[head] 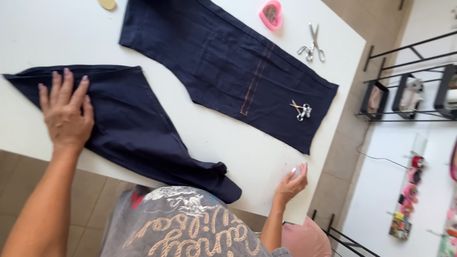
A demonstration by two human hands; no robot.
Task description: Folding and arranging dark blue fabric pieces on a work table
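Left hand (66, 114) flat on the nearer piece of dark blue cloth (128, 128), fingers spread and pressing it down onto the white counter (219, 143). Right hand (291, 183) sits at the counter's near edge, fingers loosely together, tips touching the bare top and holding nothing. That nearer cloth lies partly smoothed: flat under the palm, but bunched and hanging over the near edge by the person's body. By the look of it, the flattening is half done, with the crumpled end left. The second cloth piece (228, 66), with orange stitching, lies spread out farther back, small scissors (301, 110) resting on it. Larger scissors (312, 45) and a pink heart-shaped box (271, 14) sit near the far edge. Bare counter between the two pieces gives room to slide; the right corner is close to the drop.
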